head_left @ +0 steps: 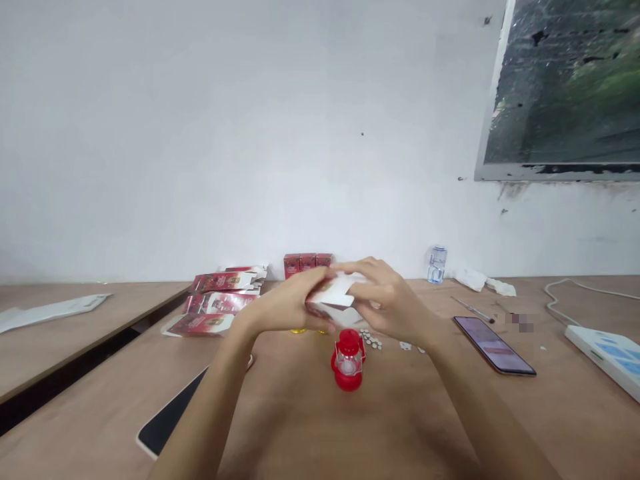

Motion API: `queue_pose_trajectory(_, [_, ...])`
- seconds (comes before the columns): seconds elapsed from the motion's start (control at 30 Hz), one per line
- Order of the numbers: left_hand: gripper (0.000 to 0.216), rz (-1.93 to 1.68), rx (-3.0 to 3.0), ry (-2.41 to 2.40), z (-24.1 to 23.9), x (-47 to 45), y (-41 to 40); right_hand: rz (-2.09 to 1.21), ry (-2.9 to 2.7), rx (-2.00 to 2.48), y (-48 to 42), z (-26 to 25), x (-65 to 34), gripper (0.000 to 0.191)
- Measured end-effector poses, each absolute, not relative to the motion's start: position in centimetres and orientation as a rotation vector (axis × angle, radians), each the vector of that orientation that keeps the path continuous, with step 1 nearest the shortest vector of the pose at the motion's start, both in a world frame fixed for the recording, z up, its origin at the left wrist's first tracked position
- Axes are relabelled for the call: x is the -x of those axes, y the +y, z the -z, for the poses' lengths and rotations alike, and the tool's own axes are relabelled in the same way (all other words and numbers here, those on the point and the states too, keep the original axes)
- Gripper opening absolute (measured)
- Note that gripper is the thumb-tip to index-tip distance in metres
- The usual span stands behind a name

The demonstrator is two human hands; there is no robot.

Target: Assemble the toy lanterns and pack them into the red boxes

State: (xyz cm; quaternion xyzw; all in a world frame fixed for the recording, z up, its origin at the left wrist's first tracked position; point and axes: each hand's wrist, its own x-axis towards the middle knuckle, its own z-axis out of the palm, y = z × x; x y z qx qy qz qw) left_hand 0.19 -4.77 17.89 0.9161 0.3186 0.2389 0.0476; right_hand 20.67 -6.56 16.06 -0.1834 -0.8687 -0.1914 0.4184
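Between my two hands, above the table, is a small red and white cardboard box [333, 298] with white flaps sticking out toward the right. My left hand [287, 300] grips its left side, the thumb below and the fingers behind. At the other side my right hand [385, 297] has its fingers bent around the flaps and upper edge. Just below the hands a small red lantern [349, 360] with a clear middle stands upright on the table. Several small round silvery pieces [370, 340] lie behind it, and yellow items [299, 331] are partly hidden under my left hand.
Flattened red boxes [215, 303] are piled at the left, and several formed red boxes [307, 261] stand by the wall. A phone [495, 345], a power strip [607, 357], a clear bottle [437, 264] and tissues [470, 279] are at right. A dark tablet-like device [173, 413] lies near my left forearm.
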Motion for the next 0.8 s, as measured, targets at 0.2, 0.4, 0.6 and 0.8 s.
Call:
queue_pose_trajectory(0.2, [0.06,-1.308,-3.072,1.21,-17.7,-0.9,-5.0,0.12,-2.085,0.846,-6.3,-16.2,-21.5,0.03])
queue_pose_trajectory(0.4, [0.063,-1.245,-3.197,0.844,-17.7,-1.8,-5.9,-0.477,-1.939,0.744,-6.6,-16.9,-21.5,0.038])
queue_pose_trajectory(0.6, [0.05,-1.139,-3.186,0.818,-18.0,-1.7,-6.4,-0.588,-1.889,0.643,-6.9,-17.3,-22.4,0.042])
queue_pose_trajectory(0.8, [0.038,-1.302,-3.221,0.936,-17.9,-1.6,-5.9,-0.649,-1.816,0.578,-7.2,-17.2,-22.3,0.035])
